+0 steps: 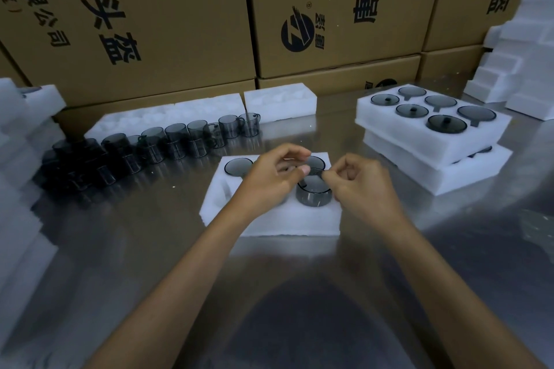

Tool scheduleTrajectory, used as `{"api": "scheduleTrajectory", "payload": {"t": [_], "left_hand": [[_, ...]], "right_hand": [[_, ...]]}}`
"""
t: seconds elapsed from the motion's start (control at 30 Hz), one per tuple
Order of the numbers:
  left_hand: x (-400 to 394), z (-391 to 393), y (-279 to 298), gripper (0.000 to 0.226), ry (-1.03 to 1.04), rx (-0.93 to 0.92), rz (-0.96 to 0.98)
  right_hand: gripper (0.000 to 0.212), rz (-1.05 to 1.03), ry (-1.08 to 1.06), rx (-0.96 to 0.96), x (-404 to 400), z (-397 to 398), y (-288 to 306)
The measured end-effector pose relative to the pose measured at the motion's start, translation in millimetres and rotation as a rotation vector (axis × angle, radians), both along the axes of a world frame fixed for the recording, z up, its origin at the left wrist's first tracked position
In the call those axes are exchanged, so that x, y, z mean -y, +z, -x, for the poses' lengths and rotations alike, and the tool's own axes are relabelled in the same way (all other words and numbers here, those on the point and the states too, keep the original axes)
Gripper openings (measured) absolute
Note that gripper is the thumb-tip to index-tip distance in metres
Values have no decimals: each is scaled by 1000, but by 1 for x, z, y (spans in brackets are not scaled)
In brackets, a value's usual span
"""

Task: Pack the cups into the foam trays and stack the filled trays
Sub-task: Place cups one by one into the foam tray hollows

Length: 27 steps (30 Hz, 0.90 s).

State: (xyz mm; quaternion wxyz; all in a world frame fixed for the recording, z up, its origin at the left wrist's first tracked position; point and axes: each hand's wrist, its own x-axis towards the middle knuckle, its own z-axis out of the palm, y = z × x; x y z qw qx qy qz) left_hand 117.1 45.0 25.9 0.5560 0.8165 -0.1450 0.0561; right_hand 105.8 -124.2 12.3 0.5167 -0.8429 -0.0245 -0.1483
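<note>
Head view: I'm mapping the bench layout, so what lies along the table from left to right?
Loose dark cups → foam tray being filled, with left hand and right hand over it → two stacked filled trays → pile of empty foam.

Both hands pinching a dark cup, half-seated in foam tray

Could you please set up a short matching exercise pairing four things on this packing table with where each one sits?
Things:
1. Row of loose smoky grey glass cups
2. White foam tray being filled
3. Stack of two filled white foam trays
4. Brown cardboard boxes

Places:
A. right of the hands
B. along the back
C. left, on the steel table
D. under both hands

Pairs: 1-C, 2-D, 3-A, 4-B
</note>
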Motion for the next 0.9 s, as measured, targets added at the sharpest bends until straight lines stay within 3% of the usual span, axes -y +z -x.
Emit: {"api": "scheduleTrajectory", "payload": {"t": [0.17,0.23,0.3,0.47,0.57,0.67,0.77,0.9], "left_hand": [[-9,-12,-5,31,119,163,-446],[-14,-14,-7,41,122,135,-544],[-14,-16,-9,47,98,63,-616],[-17,-21,-9,52,45,32,-735],[-30,-30,-1,46,35,-20,-552],[-48,-64,10,28,183,45,-481],[-70,-114,18,29,331,85,-724],[-94,-175,18,17,408,36,-956]], "right_hand": [[10,-20,89,-24,4,-5,-6],[2,-109,156,-92,5,-8,-10],[10,-160,200,-172,9,-11,-15],[25,-372,190,-271,13,-22,-27],[14,-472,-75,-134,8,-44,-32],[11,-307,-257,-44,-2,-66,-37],[21,-137,-299,-66,-9,-77,-46],[31,-67,-360,-77,-8,-83,-51]]}}
